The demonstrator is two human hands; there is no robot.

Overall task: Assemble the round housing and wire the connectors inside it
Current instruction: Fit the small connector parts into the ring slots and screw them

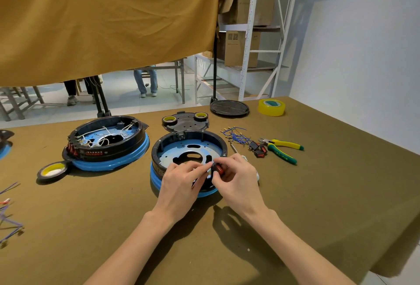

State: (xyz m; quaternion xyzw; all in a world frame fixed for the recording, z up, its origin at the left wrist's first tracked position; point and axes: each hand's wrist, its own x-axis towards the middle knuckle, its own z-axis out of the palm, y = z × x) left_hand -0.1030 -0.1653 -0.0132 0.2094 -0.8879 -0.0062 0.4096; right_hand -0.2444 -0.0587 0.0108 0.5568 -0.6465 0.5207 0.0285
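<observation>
Right hand (236, 175) pinches a red rocker switch (218, 169) at the near rim of the round housing (188, 148); left hand (181, 180) steadies beside it, fingers curled on the rim. Misaligned, it could jam or slip onto the worktop (113, 205).

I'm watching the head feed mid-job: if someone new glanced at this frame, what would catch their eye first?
Probably the two hands at centre: the right hand pinches a red rocker switch at the near rim of the open round housing, with the left hand beside it on the rim. Next, the already wired housing to the left, and the big mustard cloth hanging across the top.
</observation>
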